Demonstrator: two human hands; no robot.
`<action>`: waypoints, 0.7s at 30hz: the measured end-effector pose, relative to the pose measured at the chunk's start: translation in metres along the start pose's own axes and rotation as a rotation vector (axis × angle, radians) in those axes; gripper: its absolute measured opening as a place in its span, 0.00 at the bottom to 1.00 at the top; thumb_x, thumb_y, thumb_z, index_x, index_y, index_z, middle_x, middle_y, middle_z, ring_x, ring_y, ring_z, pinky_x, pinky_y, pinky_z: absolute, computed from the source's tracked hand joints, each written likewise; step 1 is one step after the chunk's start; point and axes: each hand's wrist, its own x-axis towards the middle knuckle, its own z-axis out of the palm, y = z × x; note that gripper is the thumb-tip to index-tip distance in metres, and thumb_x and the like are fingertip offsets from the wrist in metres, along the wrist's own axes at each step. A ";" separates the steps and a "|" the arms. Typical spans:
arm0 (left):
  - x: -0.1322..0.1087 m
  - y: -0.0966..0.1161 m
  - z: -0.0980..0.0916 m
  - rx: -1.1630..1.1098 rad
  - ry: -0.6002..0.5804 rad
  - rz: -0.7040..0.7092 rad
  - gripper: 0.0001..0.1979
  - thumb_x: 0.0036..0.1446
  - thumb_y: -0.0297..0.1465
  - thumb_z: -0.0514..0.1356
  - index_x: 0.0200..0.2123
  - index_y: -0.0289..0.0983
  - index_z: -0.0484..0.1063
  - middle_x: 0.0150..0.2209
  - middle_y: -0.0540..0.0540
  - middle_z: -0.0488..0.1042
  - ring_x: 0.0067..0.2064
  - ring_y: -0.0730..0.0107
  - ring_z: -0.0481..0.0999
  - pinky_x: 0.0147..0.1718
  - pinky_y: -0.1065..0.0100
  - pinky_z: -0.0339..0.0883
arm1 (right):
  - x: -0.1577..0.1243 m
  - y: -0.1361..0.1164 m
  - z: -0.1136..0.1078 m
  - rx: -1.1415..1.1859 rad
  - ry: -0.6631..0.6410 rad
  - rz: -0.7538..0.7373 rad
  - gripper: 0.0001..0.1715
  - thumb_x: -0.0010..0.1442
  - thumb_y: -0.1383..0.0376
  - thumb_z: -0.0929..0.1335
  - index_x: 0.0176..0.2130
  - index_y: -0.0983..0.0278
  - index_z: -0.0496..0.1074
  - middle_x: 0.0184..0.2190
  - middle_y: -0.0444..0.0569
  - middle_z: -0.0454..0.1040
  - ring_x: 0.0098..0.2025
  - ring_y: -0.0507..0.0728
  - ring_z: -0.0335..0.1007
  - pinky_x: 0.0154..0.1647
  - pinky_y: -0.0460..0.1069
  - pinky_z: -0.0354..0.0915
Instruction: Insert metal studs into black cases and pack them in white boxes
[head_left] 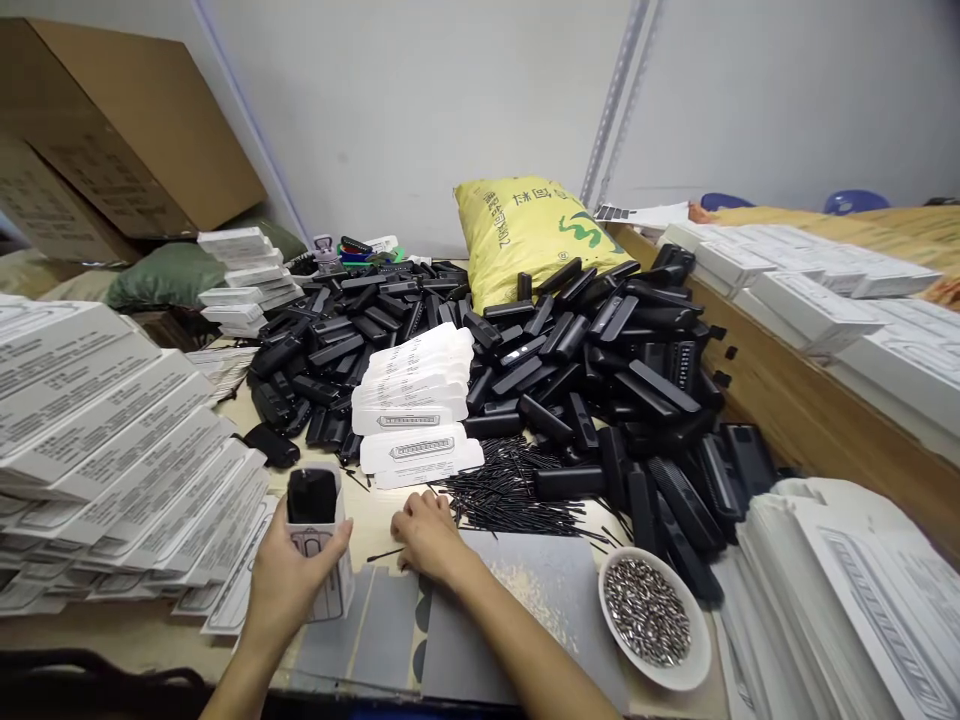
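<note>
My left hand (289,575) is wrapped round a small white box (334,590) standing upright, with a black item (312,495) showing in its open top. Just right of it, my right hand (427,535) rests low over the table with curled fingers, beside a thin black stick (385,555); whether the fingertips hold anything is hidden. Behind my right hand lie a pile of thin black sticks (517,490) and a fanned stack of flat white cartons (412,400). A large heap of black plastic pieces (525,375) spreads beyond.
A white bowl of small metal parts (646,612) stands at the right front on the table's near side. Stacked white boxes (112,450) rise at the left, folded cartons (832,600) at the right. A yellow sack (532,235) leans at the back, near a wooden board (810,400).
</note>
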 end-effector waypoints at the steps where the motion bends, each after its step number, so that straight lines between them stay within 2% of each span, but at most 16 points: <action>1: -0.001 0.004 0.003 -0.035 -0.015 0.020 0.35 0.42 0.49 0.62 0.51 0.34 0.65 0.38 0.41 0.77 0.40 0.52 0.77 0.40 0.57 0.71 | 0.006 0.003 0.005 -0.043 -0.029 -0.023 0.09 0.51 0.60 0.74 0.33 0.61 0.75 0.40 0.49 0.73 0.46 0.61 0.63 0.47 0.54 0.57; 4: -0.012 0.023 0.023 -0.151 -0.141 0.080 0.38 0.43 0.45 0.62 0.56 0.35 0.60 0.44 0.39 0.76 0.46 0.53 0.76 0.46 0.56 0.69 | 0.011 0.018 0.000 -0.081 0.039 0.010 0.05 0.57 0.67 0.69 0.29 0.64 0.73 0.37 0.52 0.73 0.45 0.60 0.63 0.47 0.55 0.56; 8: -0.034 0.055 0.058 -0.286 -0.236 0.141 0.37 0.46 0.40 0.61 0.58 0.37 0.54 0.52 0.38 0.71 0.51 0.56 0.73 0.50 0.57 0.67 | -0.009 0.052 -0.042 -0.095 0.233 0.120 0.08 0.61 0.71 0.64 0.33 0.65 0.72 0.37 0.54 0.73 0.44 0.60 0.64 0.46 0.55 0.57; 12: -0.051 0.078 0.083 -0.368 -0.360 0.226 0.33 0.48 0.35 0.61 0.56 0.39 0.53 0.51 0.39 0.71 0.50 0.58 0.74 0.47 0.58 0.68 | -0.063 0.071 -0.096 -0.013 0.476 0.226 0.14 0.66 0.69 0.57 0.40 0.65 0.69 0.37 0.51 0.71 0.40 0.56 0.66 0.41 0.50 0.62; 14: -0.055 0.082 0.093 -0.315 -0.399 0.336 0.31 0.49 0.32 0.60 0.56 0.40 0.55 0.53 0.39 0.69 0.53 0.56 0.71 0.51 0.55 0.65 | -0.096 0.066 -0.121 0.213 0.715 0.168 0.13 0.67 0.66 0.57 0.42 0.63 0.69 0.35 0.48 0.70 0.35 0.54 0.67 0.36 0.48 0.64; 15: -0.056 0.083 0.097 -0.275 -0.406 0.402 0.30 0.49 0.30 0.59 0.57 0.40 0.56 0.54 0.39 0.68 0.56 0.55 0.69 0.54 0.53 0.63 | -0.111 0.061 -0.132 0.244 0.756 0.116 0.12 0.67 0.66 0.58 0.41 0.62 0.69 0.34 0.47 0.69 0.34 0.54 0.67 0.35 0.48 0.64; 17: -0.058 0.083 0.103 -0.213 -0.411 0.519 0.31 0.50 0.28 0.58 0.59 0.40 0.57 0.56 0.40 0.67 0.58 0.54 0.66 0.57 0.50 0.59 | -0.135 0.046 -0.150 0.161 0.705 0.019 0.14 0.66 0.68 0.58 0.39 0.60 0.71 0.34 0.48 0.68 0.36 0.54 0.66 0.36 0.48 0.64; 19: -0.061 0.082 0.106 -0.186 -0.433 0.590 0.32 0.49 0.27 0.58 0.59 0.40 0.57 0.56 0.40 0.66 0.59 0.54 0.65 0.58 0.50 0.58 | -0.147 0.032 -0.160 0.020 0.551 -0.036 0.17 0.64 0.73 0.58 0.38 0.60 0.72 0.34 0.48 0.68 0.36 0.54 0.65 0.36 0.48 0.63; 21: -0.065 0.081 0.107 -0.191 -0.469 0.591 0.32 0.50 0.27 0.58 0.60 0.40 0.57 0.57 0.41 0.66 0.58 0.55 0.65 0.58 0.51 0.58 | -0.152 0.021 -0.166 -0.084 0.412 -0.058 0.18 0.63 0.76 0.57 0.37 0.60 0.72 0.34 0.48 0.68 0.36 0.55 0.63 0.35 0.48 0.62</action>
